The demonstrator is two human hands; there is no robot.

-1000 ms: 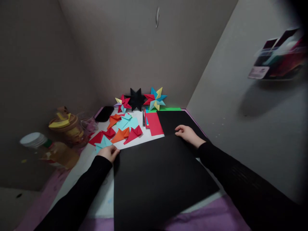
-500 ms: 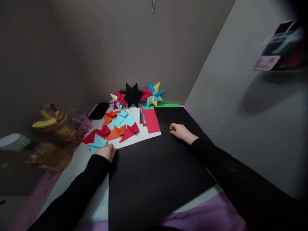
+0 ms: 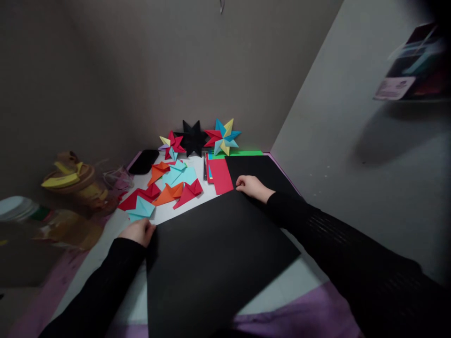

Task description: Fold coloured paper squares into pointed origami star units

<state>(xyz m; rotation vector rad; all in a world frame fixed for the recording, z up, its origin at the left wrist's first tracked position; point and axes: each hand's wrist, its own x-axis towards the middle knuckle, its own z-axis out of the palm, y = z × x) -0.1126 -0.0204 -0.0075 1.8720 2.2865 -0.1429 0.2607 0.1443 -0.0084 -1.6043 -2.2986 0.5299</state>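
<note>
Nearest, purple-covered counter: its front edge shows at 1 o'clock, under white paper.
Large black sheet: right before me at 12, over the white paper; whether it lies wholly flat I cannot tell.
Left hand: between 10 and 11, thumb and fingers pinching the sheet's far-left corner.
Right hand: just past 12, pinching its far-right corner. Holding both far corners probably keeps that edge taut and lets me steer the angle.
Bottle and lidded cup: blurred, at 10, well apart from the sheet, so likely no hindrance.
Light blue folded piece: at 11, just beyond my left hand; the closest obstacle, I judge.
Red and orange folded pieces: 11 to 12, loose past the far edge, easily nudged.
Red paper: 12, just beyond my right fingertips.
Second black sheet: between 12 and 1, partly covered by my right arm.
Phone: 11, farther back.
Paper stars: near 12, against the wall, seemingly stood there out of the way.
</note>
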